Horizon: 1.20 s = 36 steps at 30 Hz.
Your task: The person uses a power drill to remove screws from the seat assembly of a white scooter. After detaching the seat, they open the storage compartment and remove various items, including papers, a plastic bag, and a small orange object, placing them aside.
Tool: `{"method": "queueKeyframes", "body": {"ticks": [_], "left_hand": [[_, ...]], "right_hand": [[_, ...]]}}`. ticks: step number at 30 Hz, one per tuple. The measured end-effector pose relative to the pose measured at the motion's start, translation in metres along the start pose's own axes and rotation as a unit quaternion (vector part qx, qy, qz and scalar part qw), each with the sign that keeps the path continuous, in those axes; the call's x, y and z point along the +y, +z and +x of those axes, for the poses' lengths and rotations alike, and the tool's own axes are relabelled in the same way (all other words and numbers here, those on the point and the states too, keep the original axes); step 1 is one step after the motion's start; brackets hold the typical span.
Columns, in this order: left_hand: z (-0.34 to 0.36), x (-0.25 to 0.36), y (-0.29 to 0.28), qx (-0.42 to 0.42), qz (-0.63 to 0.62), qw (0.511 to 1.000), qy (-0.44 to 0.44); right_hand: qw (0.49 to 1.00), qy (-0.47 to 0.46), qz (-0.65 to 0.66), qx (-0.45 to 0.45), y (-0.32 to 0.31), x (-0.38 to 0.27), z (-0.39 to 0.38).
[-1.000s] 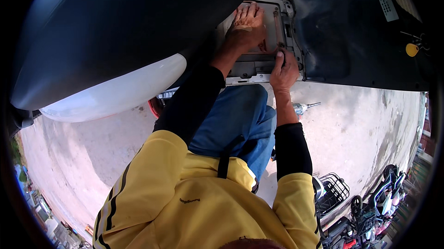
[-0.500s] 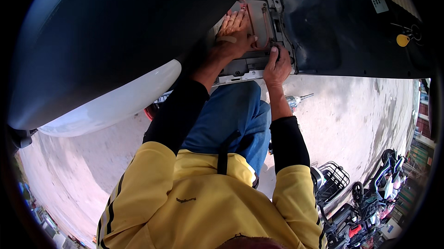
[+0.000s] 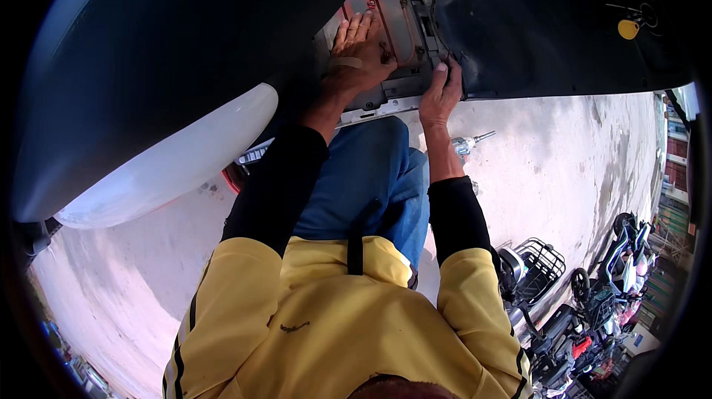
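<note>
An uncovered compartment of a scooter lies under my hands, with a grey panel (image 3: 393, 7) crossed by reddish-orange wires (image 3: 407, 54). My left hand (image 3: 358, 54) rests flat on that panel, fingers stretched out and pointing away from me. A tan adhesive strip (image 3: 345, 62) sits on the back of it. At the compartment's right edge, beside the large black panel (image 3: 534, 35), my right hand (image 3: 440, 95) has its fingers curled with the thumb uppermost. What lies between those fingertips is hidden.
The scooter's black seat (image 3: 170, 65) and white body panel (image 3: 178, 162) fill the left. A yellow key tag (image 3: 628, 29) hangs at the upper right. A metal-tipped tool (image 3: 466, 144) lies on the concrete ground (image 3: 549, 176). Parked scooters (image 3: 601, 302) and a wire basket (image 3: 539, 269) stand lower right.
The whole view has shifted slightly. My right hand has moved a little along the compartment edge toward the black panel. My left hand stays flat on the grey panel.
</note>
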<state>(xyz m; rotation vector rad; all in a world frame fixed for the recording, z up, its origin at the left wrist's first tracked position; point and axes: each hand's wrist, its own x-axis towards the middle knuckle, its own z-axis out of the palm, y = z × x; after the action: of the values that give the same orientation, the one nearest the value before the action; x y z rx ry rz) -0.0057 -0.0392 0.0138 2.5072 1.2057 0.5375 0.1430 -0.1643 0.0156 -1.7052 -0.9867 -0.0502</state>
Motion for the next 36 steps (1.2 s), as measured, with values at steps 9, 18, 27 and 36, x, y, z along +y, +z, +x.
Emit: {"method": "queueKeyframes", "body": {"ticks": [9, 18, 27, 36], "left_hand": [[-0.003, -0.011, 0.012, 0.059, -0.015, 0.997, 0.047], [0.004, -0.030, 0.029, 0.076, 0.012, 0.993, 0.086], [0.007, -0.023, 0.020, 0.053, 0.013, 0.995, 0.085], [0.000, -0.014, 0.011, 0.041, 0.010, 0.998, 0.051]], "right_hand": [[0.928, 0.290, -0.215, -0.095, -0.127, 0.147, -0.139], [0.923, 0.308, -0.193, -0.128, -0.138, 0.191, -0.172], [0.835, 0.320, -0.414, -0.169, -0.196, 0.208, -0.197], [0.822, 0.338, -0.379, -0.257, -0.197, 0.256, -0.170]]}}
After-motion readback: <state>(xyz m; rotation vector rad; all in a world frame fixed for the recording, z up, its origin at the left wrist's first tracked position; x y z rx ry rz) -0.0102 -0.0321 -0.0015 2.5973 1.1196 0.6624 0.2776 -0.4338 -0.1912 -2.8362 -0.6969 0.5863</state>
